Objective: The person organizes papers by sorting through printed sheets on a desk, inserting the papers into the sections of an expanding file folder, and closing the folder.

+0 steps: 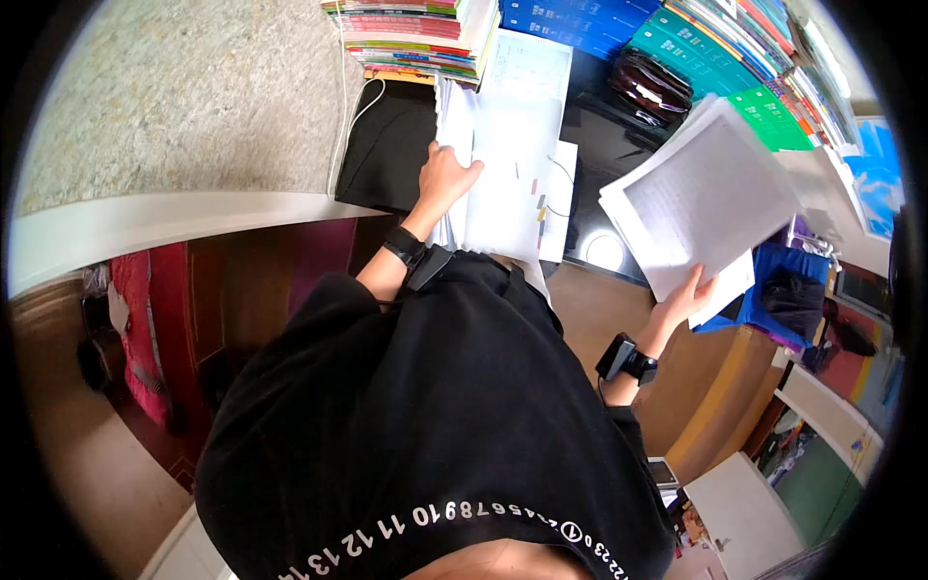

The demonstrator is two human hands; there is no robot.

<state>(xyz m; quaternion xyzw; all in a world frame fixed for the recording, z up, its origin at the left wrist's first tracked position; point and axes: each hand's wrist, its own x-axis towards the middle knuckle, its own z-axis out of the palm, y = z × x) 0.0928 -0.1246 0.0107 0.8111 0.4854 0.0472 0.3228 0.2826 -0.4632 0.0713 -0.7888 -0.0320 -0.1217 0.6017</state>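
My left hand point(448, 182) is closed on the left side of a white, see-through document folder point(512, 159), with its thumb over the fanned white edges. Small coloured tabs run down the folder's right side, and a handwritten sheet point(530, 60) shows at its top. The folder lies on the black desk top in front of my body. In my right hand point(684, 296) is a stack of loose paper sheets point(715, 198), pinched at the lower edge and held tilted. Faint writing shows on the top sheet. A black band with a small box is on each wrist.
A dark glossy pouch point(652, 89) lies beyond the papers. Piled books point(416, 39) stand at the back left, with blue books point(580, 21) and teal books point(691, 48) behind. A white cable point(346, 116) hangs along the left wall. A blue bag point(764, 290) is at the right.
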